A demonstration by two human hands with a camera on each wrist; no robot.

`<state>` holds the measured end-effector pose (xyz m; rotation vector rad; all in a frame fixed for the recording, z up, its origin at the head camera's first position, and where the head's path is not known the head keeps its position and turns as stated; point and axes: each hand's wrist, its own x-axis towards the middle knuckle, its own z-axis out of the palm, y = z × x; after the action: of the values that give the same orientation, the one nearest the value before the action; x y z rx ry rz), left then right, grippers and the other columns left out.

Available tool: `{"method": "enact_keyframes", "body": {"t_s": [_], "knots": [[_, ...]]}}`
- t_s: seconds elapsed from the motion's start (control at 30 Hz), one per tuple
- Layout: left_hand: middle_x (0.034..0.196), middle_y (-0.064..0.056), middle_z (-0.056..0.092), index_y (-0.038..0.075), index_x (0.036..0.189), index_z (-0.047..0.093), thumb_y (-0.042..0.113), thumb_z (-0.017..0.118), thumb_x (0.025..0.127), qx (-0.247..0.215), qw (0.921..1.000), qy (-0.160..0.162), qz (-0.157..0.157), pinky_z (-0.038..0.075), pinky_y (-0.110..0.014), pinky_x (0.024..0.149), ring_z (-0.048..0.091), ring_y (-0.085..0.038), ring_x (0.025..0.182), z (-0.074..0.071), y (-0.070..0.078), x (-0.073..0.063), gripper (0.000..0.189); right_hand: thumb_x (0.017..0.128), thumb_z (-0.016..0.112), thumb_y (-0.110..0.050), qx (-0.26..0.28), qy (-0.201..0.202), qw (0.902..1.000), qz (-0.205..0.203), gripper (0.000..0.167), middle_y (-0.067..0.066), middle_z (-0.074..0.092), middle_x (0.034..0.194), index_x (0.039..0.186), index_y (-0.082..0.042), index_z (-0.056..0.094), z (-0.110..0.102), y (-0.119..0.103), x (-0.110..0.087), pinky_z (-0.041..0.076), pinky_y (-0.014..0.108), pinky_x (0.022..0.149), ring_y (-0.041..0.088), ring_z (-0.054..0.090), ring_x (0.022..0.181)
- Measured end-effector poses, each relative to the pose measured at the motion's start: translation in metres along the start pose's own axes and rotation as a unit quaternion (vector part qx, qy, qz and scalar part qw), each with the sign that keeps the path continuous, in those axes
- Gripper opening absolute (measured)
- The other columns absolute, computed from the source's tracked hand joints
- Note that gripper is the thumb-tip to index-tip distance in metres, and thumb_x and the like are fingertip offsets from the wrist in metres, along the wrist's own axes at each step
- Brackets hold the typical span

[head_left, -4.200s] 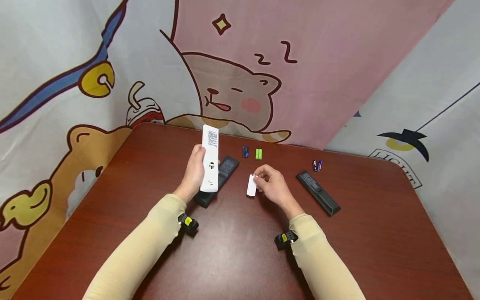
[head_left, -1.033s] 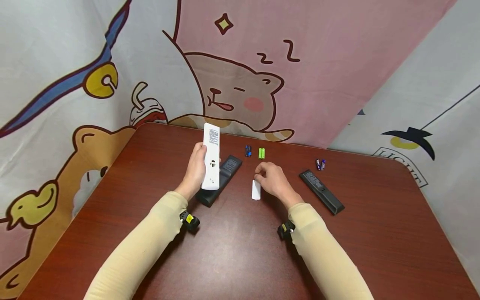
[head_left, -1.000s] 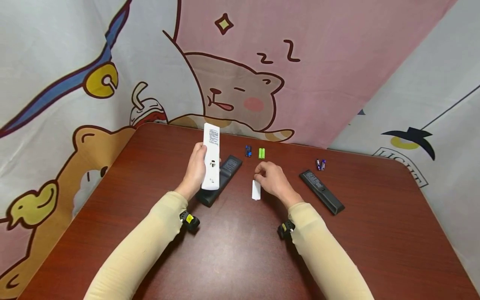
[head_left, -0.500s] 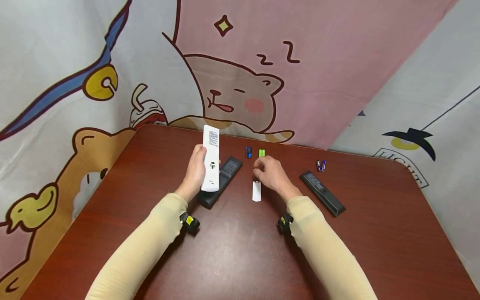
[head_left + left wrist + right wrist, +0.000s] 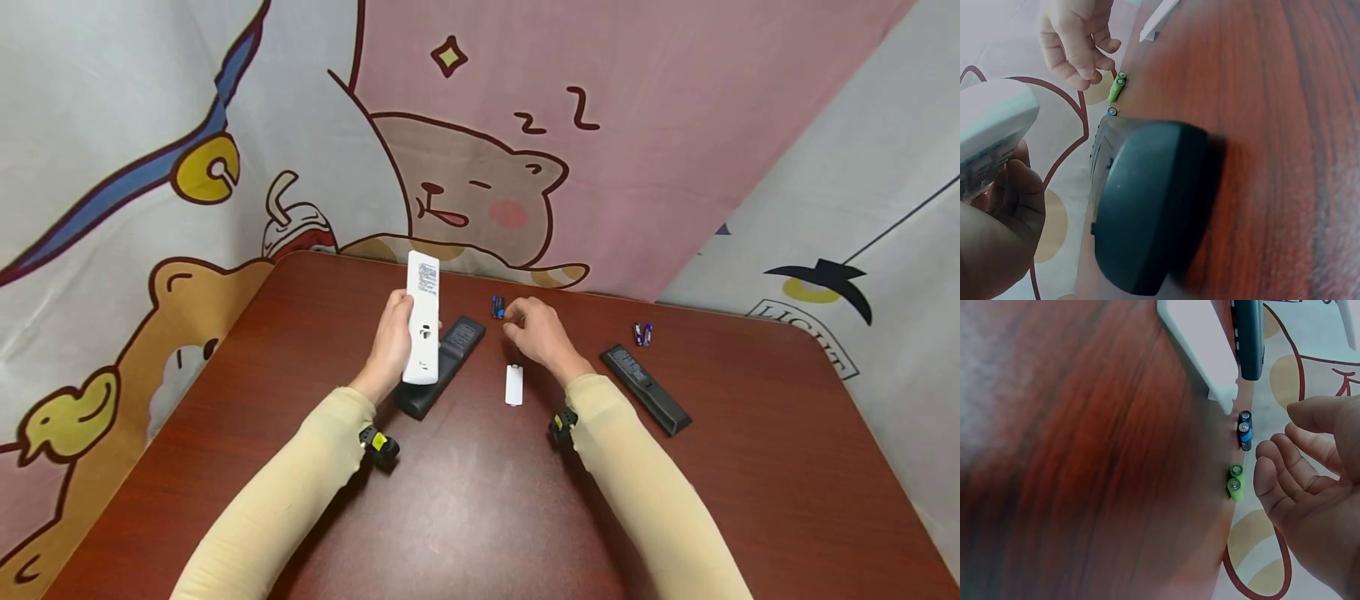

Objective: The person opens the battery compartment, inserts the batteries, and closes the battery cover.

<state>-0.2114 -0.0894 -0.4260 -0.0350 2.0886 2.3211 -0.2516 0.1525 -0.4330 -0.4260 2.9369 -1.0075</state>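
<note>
A white remote control (image 5: 423, 300), its back with printed label and battery slot facing up, is gripped by my left hand (image 5: 388, 342) above the table. Beneath it lies a black remote (image 5: 457, 337). My right hand (image 5: 542, 335) hovers with loosely bent fingers over the back of the table, holding nothing. Close to its fingers in the right wrist view are two green batteries (image 5: 1235, 482), hidden under the hand in the head view. Two blue-and-black batteries (image 5: 498, 307) lie just left of it. The white battery cover (image 5: 513, 385) rests on the table nearer me.
A second black remote (image 5: 645, 389) lies to the right, with two purple-and-white batteries (image 5: 642, 334) behind it. The reddish-brown table (image 5: 465, 517) ends against a printed cartoon cloth (image 5: 637, 167) at the back.
My right hand has let go of the white battery cover, leaving it on the table, and has moved forward over the green batteries. The left hand keeps holding the white remote nearly still.
</note>
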Motion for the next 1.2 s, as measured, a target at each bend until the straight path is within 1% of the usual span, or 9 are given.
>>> {"method": "enact_keyframes", "body": {"t_s": [0.2, 0.5, 0.7, 0.83, 0.97, 1.2], "knots": [[0.091, -0.015, 0.057, 0.004, 0.13, 0.041, 0.026, 0.024, 0.113, -0.005, 1.0, 0.005, -0.001, 0.053, -0.029, 0.06, 0.06, -0.017, 0.071, 0.0, 0.0, 0.001, 0.033, 0.096, 0.068, -0.008, 0.003, -0.004, 1.0, 0.004, 0.014, 0.017, 0.064, 0.109, 0.108, -0.001, 0.068, 0.004, 0.002, 0.008, 0.053, 0.046, 0.088, 0.033, 0.063, 0.1], [0.09, -0.014, 0.058, 0.004, 0.13, 0.041, 0.026, 0.024, 0.113, -0.009, 0.9999, 0.006, 0.001, 0.054, -0.029, 0.059, 0.06, -0.016, 0.07, 0.0, 0.001, 0.002, 0.033, 0.092, 0.07, -0.006, -0.006, 0.012, 0.9999, -0.005, 0.016, 0.019, 0.062, 0.106, 0.105, 0.003, 0.068, 0.009, 0.004, 0.02, 0.054, 0.044, 0.088, 0.034, 0.065, 0.1], [0.089, -0.015, 0.058, 0.003, 0.131, 0.042, 0.025, 0.025, 0.112, -0.004, 1.0, 0.007, -0.002, 0.054, -0.029, 0.058, 0.06, -0.016, 0.068, 0.001, 0.002, 0.002, 0.033, 0.091, 0.072, -0.006, -0.03, 0.015, 0.9994, -0.003, 0.019, 0.019, 0.061, 0.109, 0.106, 0.003, 0.067, 0.01, 0.008, 0.027, 0.051, 0.046, 0.094, 0.035, 0.061, 0.104], [0.09, -0.016, 0.058, 0.003, 0.131, 0.041, 0.025, 0.026, 0.112, 0.0, 1.0, 0.009, 0.0, 0.053, -0.029, 0.058, 0.059, -0.016, 0.07, 0.001, 0.002, 0.002, 0.034, 0.09, 0.072, -0.008, -0.044, 0.014, 0.9989, -0.007, 0.023, 0.019, 0.061, 0.113, 0.11, 0.003, 0.067, 0.01, 0.011, 0.032, 0.049, 0.047, 0.097, 0.034, 0.059, 0.108], [0.092, -0.017, 0.058, 0.003, 0.131, 0.042, 0.025, 0.026, 0.112, 0.004, 1.0, 0.008, -0.001, 0.053, -0.029, 0.059, 0.059, -0.016, 0.071, 0.001, 0.002, 0.002, 0.033, 0.092, 0.072, -0.011, -0.048, 0.004, 0.9988, -0.01, 0.028, 0.018, 0.059, 0.118, 0.116, 0.003, 0.067, 0.01, 0.012, 0.035, 0.048, 0.048, 0.1, 0.034, 0.057, 0.111], [0.09, -0.016, 0.06, 0.004, 0.129, 0.042, 0.025, 0.026, 0.112, 0.007, 0.9999, 0.012, -0.003, 0.053, -0.029, 0.058, 0.06, -0.016, 0.067, -0.002, 0.001, 0.002, 0.031, 0.091, 0.075, -0.018, -0.065, -0.011, 0.9974, -0.028, 0.043, 0.017, 0.056, 0.129, 0.127, 0.003, 0.064, 0.011, 0.016, 0.04, 0.044, 0.045, 0.108, 0.032, 0.053, 0.121]]}}
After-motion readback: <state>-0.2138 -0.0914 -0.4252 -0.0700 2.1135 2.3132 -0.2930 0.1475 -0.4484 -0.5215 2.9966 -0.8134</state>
